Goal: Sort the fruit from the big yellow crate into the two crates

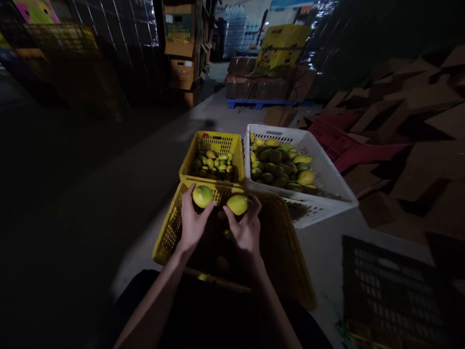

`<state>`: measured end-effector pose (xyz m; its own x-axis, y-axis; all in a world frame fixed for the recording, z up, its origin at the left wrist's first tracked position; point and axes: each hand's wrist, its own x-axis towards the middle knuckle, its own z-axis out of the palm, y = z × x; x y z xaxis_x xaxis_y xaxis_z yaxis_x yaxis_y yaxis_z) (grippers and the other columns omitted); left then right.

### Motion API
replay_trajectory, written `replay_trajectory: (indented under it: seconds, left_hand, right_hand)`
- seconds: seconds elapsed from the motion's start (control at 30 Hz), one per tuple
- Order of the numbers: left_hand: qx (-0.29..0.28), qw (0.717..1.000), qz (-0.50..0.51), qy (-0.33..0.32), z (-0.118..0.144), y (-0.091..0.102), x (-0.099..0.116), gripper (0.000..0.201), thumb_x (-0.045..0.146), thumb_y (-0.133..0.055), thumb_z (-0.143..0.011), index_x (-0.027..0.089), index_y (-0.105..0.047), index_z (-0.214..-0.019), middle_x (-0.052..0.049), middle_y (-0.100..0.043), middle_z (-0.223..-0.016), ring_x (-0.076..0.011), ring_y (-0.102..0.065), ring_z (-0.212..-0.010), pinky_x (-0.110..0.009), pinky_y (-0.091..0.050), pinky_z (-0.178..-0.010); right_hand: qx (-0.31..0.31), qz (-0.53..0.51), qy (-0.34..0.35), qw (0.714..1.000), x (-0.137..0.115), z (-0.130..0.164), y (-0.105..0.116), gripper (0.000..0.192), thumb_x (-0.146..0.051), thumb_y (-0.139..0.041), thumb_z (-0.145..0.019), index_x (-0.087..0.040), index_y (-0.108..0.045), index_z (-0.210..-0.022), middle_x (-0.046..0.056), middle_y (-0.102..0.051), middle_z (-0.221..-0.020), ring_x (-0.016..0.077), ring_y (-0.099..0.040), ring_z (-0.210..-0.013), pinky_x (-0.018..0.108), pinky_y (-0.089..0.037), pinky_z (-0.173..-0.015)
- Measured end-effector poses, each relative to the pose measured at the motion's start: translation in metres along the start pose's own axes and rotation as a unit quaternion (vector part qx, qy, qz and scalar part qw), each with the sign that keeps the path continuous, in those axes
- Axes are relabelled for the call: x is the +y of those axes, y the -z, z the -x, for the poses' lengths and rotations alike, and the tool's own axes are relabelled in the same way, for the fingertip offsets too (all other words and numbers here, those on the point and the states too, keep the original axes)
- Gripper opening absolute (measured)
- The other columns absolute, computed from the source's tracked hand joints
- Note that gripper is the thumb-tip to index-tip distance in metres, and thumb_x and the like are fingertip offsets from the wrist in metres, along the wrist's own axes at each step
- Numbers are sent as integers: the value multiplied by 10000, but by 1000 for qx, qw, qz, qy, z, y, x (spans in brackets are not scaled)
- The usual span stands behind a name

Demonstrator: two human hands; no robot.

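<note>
The left hand (192, 220) is closed around a yellow-green mango (202, 196), with the fingers wrapped at its left side and the thumb at its right. The right hand (246, 228) is clamped on a second yellow mango (237, 204), the thumb on the left and the fingers curling over the right end. Both fruits are held just above the far edge of a large yellow crate (170, 232) that stands on the floor directly in front of the person; the two mangoes are near each other but do not touch. Inside this crate it is dark, and only a few dim fruits can be seen at the bottom. Behind it, touching its far rim, stands a smaller yellow crate (214, 143) with many small green and yellow mangoes. Just beside that one, to the right, stands a white crate (327, 177) filled with bigger, mostly green mangoes. At the lower right there is a dark crate (392, 286), well apart from the hands. Flattened cardboard boxes (417, 121) lie in a heap on the right, and stacked cartons on a blue pallet (257, 103) stand far behind.
</note>
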<state>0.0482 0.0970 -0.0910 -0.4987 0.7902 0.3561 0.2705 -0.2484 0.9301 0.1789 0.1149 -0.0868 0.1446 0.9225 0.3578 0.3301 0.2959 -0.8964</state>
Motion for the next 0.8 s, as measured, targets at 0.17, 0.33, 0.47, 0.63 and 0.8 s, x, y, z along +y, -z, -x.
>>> replay_trajectory:
  seconds: [0.17, 0.33, 0.47, 0.63, 0.8]
  left_hand:
    - [-18, 997, -35, -68, 2, 2, 3, 541, 323, -750, -722, 241, -483, -1185, -80, -571, -1203, -229, -553, -1124, -388, -436, -966]
    - [-77, 994, -8, -81, 5, 0, 1, 503, 322, -746, -728, 244, -515, -1169, -77, -592, -1183, -235, -563, -1119, -399, -434, -972]
    - [-99, 991, 23, -82, 2, 0, -1, 528, 314, -762, -710, 243, -534, -1181, -77, -594, -1194, -234, -553, -1136, -401, -418, -1001]
    - [-81, 988, 118, -53, 0, 5, 5, 539, 264, -820, -627, 245, -616, -1125, -61, -573, -1187, -233, -536, -1144, -376, -404, -1022]
    - [-134, 908, 361, 166, 0, 10, 18, 460, 290, -716, -742, 264, -589, -1183, -42, -617, -1197, -214, -579, -1110, -344, -470, -949]
  right_hand:
    - [24, 79, 127, 988, 3, 1, 6, 568, -394, -686, -771, -224, -393, -1227, 129, -608, -1140, 249, -634, -975, 385, -531, -798]
    - [25, 51, 134, 989, 2, 0, 7, 455, -322, -685, -772, -231, -481, -1168, 95, -643, -1071, 232, -635, -926, 373, -532, -788]
    - [-8, -1, 90, 996, 3, -6, 10, 454, -283, -688, -751, -233, -518, -1169, 100, -608, -1156, 226, -622, -969, 384, -534, -820]
    - [-94, -187, -37, 977, -3, -15, 23, 584, -286, -789, -638, -268, -557, -1174, 75, -607, -1195, 227, -631, -991, 376, -532, -839]
    - [-132, -321, -150, 926, -16, -15, 36, 453, -274, -783, -653, -279, -614, -1073, 31, -691, -1098, 220, -649, -993, 331, -524, -835]
